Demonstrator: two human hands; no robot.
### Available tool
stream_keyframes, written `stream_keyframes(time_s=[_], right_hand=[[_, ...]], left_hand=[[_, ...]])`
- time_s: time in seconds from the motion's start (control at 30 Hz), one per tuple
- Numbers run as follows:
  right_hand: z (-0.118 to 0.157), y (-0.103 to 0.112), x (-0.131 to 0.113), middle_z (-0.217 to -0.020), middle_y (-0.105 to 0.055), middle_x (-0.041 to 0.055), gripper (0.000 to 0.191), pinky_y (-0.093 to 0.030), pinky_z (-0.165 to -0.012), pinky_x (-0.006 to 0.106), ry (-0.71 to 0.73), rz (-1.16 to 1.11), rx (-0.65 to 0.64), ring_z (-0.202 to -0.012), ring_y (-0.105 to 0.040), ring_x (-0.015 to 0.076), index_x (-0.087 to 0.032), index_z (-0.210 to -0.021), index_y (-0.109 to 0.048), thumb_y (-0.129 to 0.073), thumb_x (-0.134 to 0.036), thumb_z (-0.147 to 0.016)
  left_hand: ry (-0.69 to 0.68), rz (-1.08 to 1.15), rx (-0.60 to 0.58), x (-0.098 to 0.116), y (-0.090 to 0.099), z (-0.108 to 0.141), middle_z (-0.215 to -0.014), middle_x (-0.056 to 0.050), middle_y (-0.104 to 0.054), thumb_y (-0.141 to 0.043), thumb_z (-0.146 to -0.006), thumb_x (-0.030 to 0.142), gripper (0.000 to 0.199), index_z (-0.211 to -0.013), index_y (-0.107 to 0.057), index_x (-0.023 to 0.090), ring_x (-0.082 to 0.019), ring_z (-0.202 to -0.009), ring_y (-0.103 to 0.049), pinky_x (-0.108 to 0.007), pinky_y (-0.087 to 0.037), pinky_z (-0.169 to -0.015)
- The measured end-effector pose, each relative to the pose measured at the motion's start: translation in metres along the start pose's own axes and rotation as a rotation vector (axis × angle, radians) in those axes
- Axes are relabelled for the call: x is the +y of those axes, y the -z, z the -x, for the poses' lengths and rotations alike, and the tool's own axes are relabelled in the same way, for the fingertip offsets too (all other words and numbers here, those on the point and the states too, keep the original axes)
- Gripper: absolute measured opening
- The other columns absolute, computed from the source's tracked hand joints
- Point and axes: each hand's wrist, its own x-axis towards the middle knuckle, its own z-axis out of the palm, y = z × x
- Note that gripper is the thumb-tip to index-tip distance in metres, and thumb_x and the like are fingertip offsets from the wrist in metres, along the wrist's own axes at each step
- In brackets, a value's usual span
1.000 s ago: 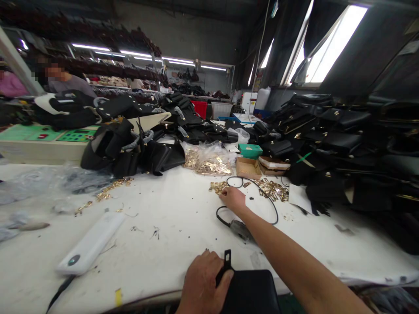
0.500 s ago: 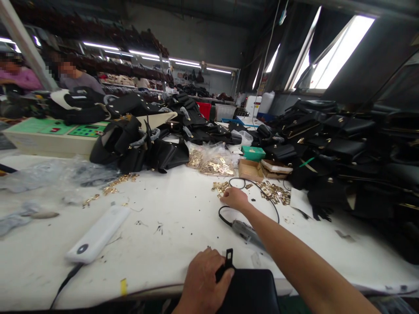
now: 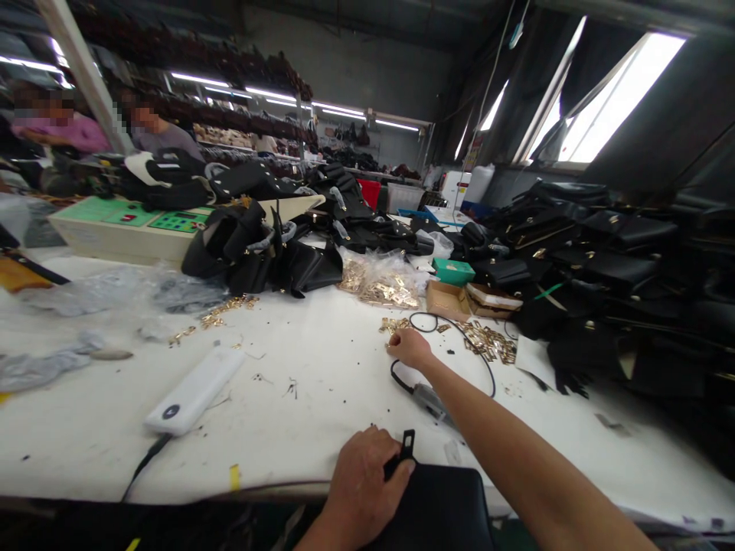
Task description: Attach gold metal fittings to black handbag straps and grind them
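My left hand (image 3: 370,478) grips a black strap tab (image 3: 407,444) with a slot near its tip, at the near edge of the table. The tab stands up beside a black leather bag (image 3: 445,505). Farther out, my right hand (image 3: 409,348) is closed in a pinch just in front of a small pile of gold metal pieces (image 3: 395,324); what its fingertips hold is too small to make out. Right of that hand lie more gold pieces (image 3: 488,342). A grey corded tool (image 3: 430,402) lies partly under my right forearm.
A white power bank (image 3: 195,390) with a cable lies on the white table (image 3: 298,344). Bagged gold parts (image 3: 384,282), a cardboard box (image 3: 448,300) and a green box (image 3: 453,270) stand behind. Black bags (image 3: 620,260) are heaped at right. Two people sit at far left.
The view has turned slightly left, so the surroundings sit farther right. My right hand has drawn back slightly from the gold pieces. My left hand still grips the tab.
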Motion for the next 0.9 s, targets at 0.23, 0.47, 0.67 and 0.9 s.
stream_keyframes(time_s=[0.23,0.47,0.67,0.9], right_hand=[[0.061,0.004,0.0,-0.094,-0.073,0.0033,0.004,-0.052,-0.081,0.029,0.378,-0.282,0.228,-0.089,-0.066,0.0182,-0.023,-0.086,-0.071,-0.068,-0.023,-0.088],[0.121,0.024,0.002,-0.098,-0.074,0.0046,0.008,-0.053,-0.086,0.034,0.666,-0.41,0.433,-0.094,-0.066,0.0196,-0.025,-0.088,-0.072,-0.068,-0.019,-0.091],[0.15,0.027,0.007,-0.094,-0.073,0.0032,0.007,-0.053,-0.082,0.032,0.564,-0.473,0.446,-0.089,-0.067,0.0189,-0.025,-0.091,-0.072,-0.069,-0.018,-0.09],[0.164,0.016,0.021,-0.088,-0.071,0.0029,0.008,-0.051,-0.069,0.028,0.256,-0.624,0.22,-0.076,-0.065,0.0169,-0.022,-0.091,-0.075,-0.068,-0.022,-0.087]], left_hand=[[-0.001,0.081,-0.025,0.0,0.006,0.001,-0.081,0.0,-0.067,-0.06,-0.092,0.031,0.016,-0.079,-0.066,0.023,-0.018,-0.082,-0.062,-0.031,-0.04,-0.075],[0.026,0.155,-0.047,0.0,0.008,-0.003,-0.086,-0.001,-0.071,-0.058,-0.093,0.035,0.019,-0.085,-0.072,0.024,-0.019,-0.086,-0.065,-0.03,-0.043,-0.077],[0.028,0.175,-0.046,-0.001,0.008,-0.004,-0.088,-0.001,-0.073,-0.059,-0.093,0.038,0.02,-0.088,-0.075,0.026,-0.019,-0.087,-0.067,-0.029,-0.044,-0.079],[0.021,0.203,-0.045,0.001,0.008,-0.005,-0.089,0.0,-0.074,-0.06,-0.092,0.036,0.018,-0.089,-0.075,0.026,-0.018,-0.085,-0.066,-0.029,-0.045,-0.079]])
